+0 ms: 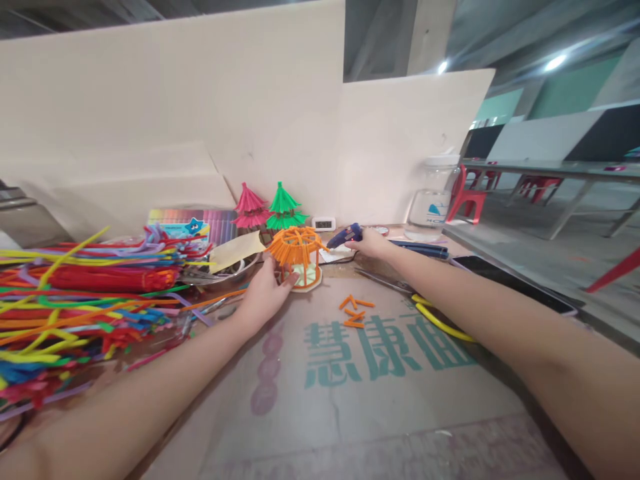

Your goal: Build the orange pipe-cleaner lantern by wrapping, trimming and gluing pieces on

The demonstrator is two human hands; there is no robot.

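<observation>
A small orange pavilion made of pipe cleaners (pixel 296 255) stands on a round base at the far middle of the cardboard sheet (pixel 380 393). My left hand (pixel 265 288) cups its left side, fingers curled against the base. My right hand (pixel 369 241) is closed round a blue glue gun (pixel 345 236) whose nozzle points left toward the pavilion's roof. Several short orange pipe-cleaner pieces (pixel 354 311) lie on the cardboard just in front.
A big heap of coloured pipe cleaners (pixel 75 293) fills the left. Pink and green paper trees (pixel 270 208) stand against the back board. Scissors (pixel 387 281), yellow-handled pliers (pixel 440 323), a phone (pixel 515 283) and a clear jar (pixel 433 207) lie right.
</observation>
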